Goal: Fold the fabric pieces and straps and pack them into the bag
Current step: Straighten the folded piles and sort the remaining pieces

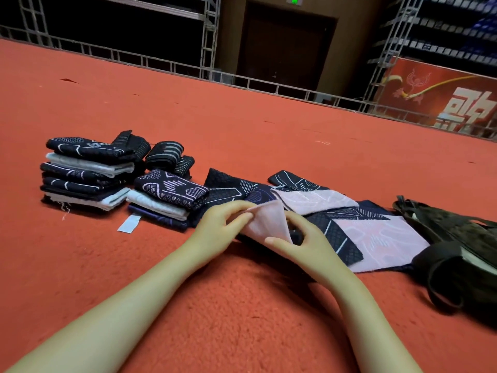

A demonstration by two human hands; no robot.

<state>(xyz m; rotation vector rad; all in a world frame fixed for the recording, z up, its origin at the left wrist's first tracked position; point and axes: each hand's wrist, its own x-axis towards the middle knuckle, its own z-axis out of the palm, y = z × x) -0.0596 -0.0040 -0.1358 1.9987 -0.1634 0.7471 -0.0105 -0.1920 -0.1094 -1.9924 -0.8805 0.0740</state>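
Head view shows my left hand [223,224] and my right hand [298,244] both pinching the pale pink piece [269,224], its underside turned up, held just above the red carpet [215,305]. My left fingers [243,215] nip the upper edge between thumb and forefinger; my right thumb and fingers are curled round the lower corner — neither hand is slack.

To fold this well, I judge I should bring the two pinched corners level before laying the flap over, so the edges meet squarely, then press the crease flat on the carpet. The cloth looks soft and limp, so it may sag or skew if I let one corner go early.

More unfolded patterned pieces [363,224] lie just beyond, overlapping. Two folded stacks [88,170] sit to the left, with rolled straps [165,154] behind them. The dark bag [457,238] lies at the right — nothing looks packed yet, though I cannot see inside.
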